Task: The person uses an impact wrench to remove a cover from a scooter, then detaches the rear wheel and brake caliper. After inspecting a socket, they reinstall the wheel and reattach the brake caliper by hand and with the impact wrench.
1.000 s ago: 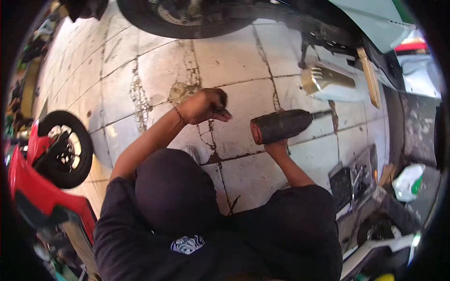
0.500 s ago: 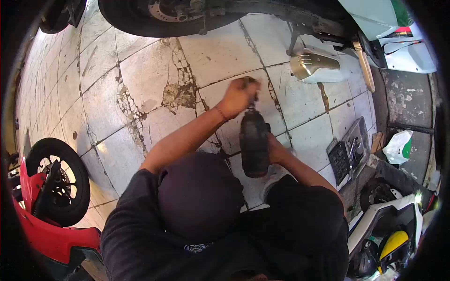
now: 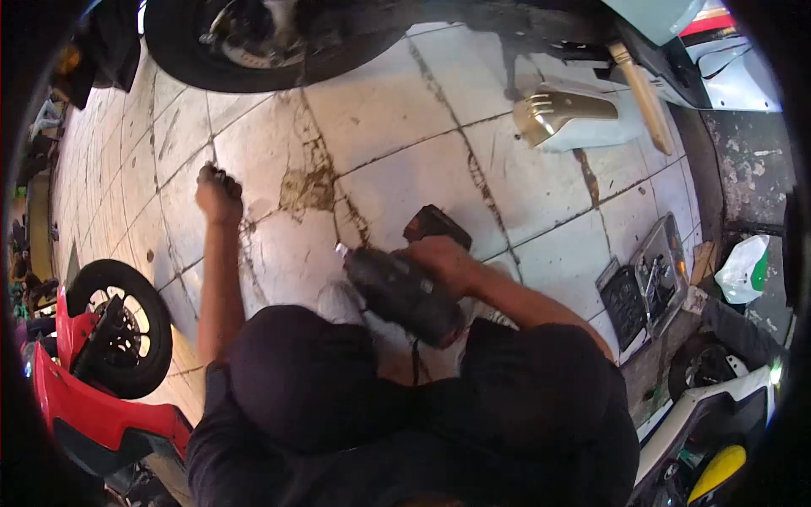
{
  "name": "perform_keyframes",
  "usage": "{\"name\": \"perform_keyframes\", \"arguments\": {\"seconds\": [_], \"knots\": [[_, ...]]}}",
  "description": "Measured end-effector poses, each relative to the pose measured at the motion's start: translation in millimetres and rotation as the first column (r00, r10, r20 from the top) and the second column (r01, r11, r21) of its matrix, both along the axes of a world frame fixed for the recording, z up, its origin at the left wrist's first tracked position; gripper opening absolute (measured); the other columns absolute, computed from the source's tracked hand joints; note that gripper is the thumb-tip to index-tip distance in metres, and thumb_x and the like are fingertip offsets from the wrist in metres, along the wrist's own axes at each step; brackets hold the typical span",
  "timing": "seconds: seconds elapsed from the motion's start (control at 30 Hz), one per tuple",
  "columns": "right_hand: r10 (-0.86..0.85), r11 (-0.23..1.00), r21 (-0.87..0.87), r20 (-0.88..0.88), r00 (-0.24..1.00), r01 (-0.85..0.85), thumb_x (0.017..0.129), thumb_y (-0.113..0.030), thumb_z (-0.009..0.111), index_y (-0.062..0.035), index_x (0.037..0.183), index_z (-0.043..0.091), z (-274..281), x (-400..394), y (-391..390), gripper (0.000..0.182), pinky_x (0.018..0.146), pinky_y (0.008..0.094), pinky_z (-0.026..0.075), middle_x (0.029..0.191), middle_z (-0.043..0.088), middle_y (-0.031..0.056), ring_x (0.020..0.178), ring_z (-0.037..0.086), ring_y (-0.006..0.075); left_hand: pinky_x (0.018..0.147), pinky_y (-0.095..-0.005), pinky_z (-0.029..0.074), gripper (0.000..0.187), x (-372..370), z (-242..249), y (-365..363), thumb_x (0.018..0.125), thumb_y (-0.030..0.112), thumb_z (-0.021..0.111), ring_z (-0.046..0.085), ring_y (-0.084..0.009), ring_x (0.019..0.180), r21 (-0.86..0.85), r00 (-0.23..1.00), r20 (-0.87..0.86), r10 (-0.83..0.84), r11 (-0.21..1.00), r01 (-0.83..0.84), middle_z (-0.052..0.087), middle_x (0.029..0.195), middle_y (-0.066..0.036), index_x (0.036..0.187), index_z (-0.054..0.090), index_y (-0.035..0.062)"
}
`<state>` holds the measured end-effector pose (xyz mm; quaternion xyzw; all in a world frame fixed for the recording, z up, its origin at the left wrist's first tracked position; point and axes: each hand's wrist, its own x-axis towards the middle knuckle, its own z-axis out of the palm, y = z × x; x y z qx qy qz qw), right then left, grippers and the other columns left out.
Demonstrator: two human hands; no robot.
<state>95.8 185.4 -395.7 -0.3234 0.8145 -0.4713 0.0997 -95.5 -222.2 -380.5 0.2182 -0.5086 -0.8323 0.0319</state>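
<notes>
Risk first: heavy black cordless impact wrench (image 3: 404, 291) carried one-handed above the cracked white tiled floor (image 3: 397, 127), weight hanging off the wrist, bit end tilted up and away from the body; a loose grip would likely drop it onto the tiles or onto the knees beneath. Also a chance of losing the small dark part pinched in the left hand (image 3: 218, 193), too small to identify, since that arm stretches far out from the wrench with nothing under it but floor. Right hand (image 3: 442, 256) wrapped tight around the wrench handle, just beside the battery block; left hand closed into a fist on the small dark piece, well apart from the wrench, toward the black motorcycle tyre (image 3: 253, 46). Wrench itself close in front of the torso, between the two arms, nearer the right. Beyond the wrench, away from the body, a gold metal heat shield (image 3: 562, 110) lying on the tiles; off to its right, an open grey tool tray (image 3: 646, 283) of sockets.
</notes>
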Motion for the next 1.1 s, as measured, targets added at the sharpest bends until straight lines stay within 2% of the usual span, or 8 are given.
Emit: {"name": "perform_keyframes", "arguments": {"seconds": [0.07,0.13,0.23,0.3,0.67,0.73,0.9,1.1], "knots": [[-0.004,0.998,-0.070,-0.084,0.996,-0.001,0.065,-0.021,0.074,-0.0059,0.126,0.056,-9.7,19.9,5.8,0.066,0.083,0.0460,0.048,0.103,0.065,0.0181,0.099,0.061,0.0386,0.039,-0.0270,0.030,0.026,28.2,31.3,49.5,0.097,0.024,0.049,0.033,-0.0110,0.039,-0.245,0.973,0.179,-0.143,0.952,0.185,0.033,0.053,0.004,0.073,0.044,0.0170],[-0.174,0.982,-0.098,-0.171,0.970,0.159,0.066,-0.019,0.072,-0.0082,0.124,0.057,-23.2,3.1,18.0,0.061,0.081,0.0450,0.047,0.100,0.065,0.0159,0.097,0.062,0.0364,0.046,-0.0259,0.037,0.028,43.6,7.3,77.7,0.097,0.030,0.055,0.042,-0.0092,0.048,-0.866,0.778,0.033,-0.628,0.371,0.336,0.041,0.058,0.004,0.075,0.053,0.0126],[-0.275,0.934,-0.261,-0.082,0.958,0.246,0.066,-0.020,0.073,-0.0049,0.124,0.056,-46.3,-13.5,24.7,0.062,0.084,0.0441,0.047,0.102,0.064,0.0179,0.097,0.062,0.0370,0.053,-0.0248,0.041,0.034,75.3,103.2,192.5,0.096,0.038,0.060,0.049,-0.0071,0.058,-0.497,0.715,0.331,-0.616,0.531,0.687,0.051,0.065,0.002,0.079,0.058,0.0081],[-0.262,0.919,-0.298,0.031,0.965,0.259,0.066,-0.021,0.074,-0.0035,0.125,0.055,-47.0,-9.6,32.0,0.064,0.086,0.0440,0.048,0.104,0.064,0.0189,0.098,0.062,0.0374,0.052,-0.0243,0.039,0.034,68.9,128.2,229.3,0.098,0.039,0.055,0.048,-0.0079,0.059,-0.556,0.331,0.302,-0.894,0.118,0.823,0.051,0.072,0.003,0.082,0.056,0.0089],[-0.281,0.825,-0.361,0.408,0.869,0.436,0.065,-0.025,0.079,-0.0035,0.137,0.042,-43.9,-3.6,72.8,0.084,0.097,0.0434,0.044,0.124,0.057,0.0207,0.117,0.055,0.0359,0.058,-0.0242,0.041,0.040,60.7,165.5,383.1,0.102,0.042,0.046,0.050,-0.0086,0.063,-0.464,0.078,0.418,-0.905,-0.139,0.875,0.056,0.077,-0.002,0.093,0.058,0.0049],[-0.313,0.852,-0.324,0.316,0.896,0.411,0.067,-0.023,0.077,-0.0041,0.139,0.040,-27.6,1.4,84.2,0.083,0.097,0.0431,0.044,0.125,0.056,0.0214,0.117,0.054,0.0359,0.057,-0.0247,0.040,0.038,65.1,158.0,397.5,0.101,0.042,0.046,0.048,-0.0087,0.063,-0.268,0.151,0.472,-0.869,0.021,0.963,0.057,0.079,-0.001,0.097,0.058,0.0067],[-0.349,0.672,-0.573,0.315,0.883,0.469,0.077,-0.020,0.072,-0.0066,0.144,0.036,-0.4,9.7,127.8,0.078,0.098,0.0383,0.045,0.127,0.056,0.0189,0.114,0.056,0.0288,0.051,-0.0245,0.031,0.048,60.9,136.5,383.9,0.097,0.048,0.051,0.040,-0.0055,0.059,-0.740,0.148,0.415,-0.898,-0.238,0.629,0.056,0.076,0.001,0.102,0.062,0.0015],[-0.575,0.501,-0.576,0.336,0.746,0.646,0.083,-0.026,0.074,-0.0049,0.126,0.058,54.7,3.6,138.6,0.051,0.087,0.0367,0.051,0.114,0.065,0.0196,0.101,0.066,0.0293,0.053,-0.0226,0.035,0.060,77.0,135.0,394.1,0.092,0.056,0.057,0.044,-0.0035,0.065,-0.680,0.197,0.363,-0.911,-0.115,0.724,0.059,0.088,-0.001,0.114,0.061,-0.0003]]}}
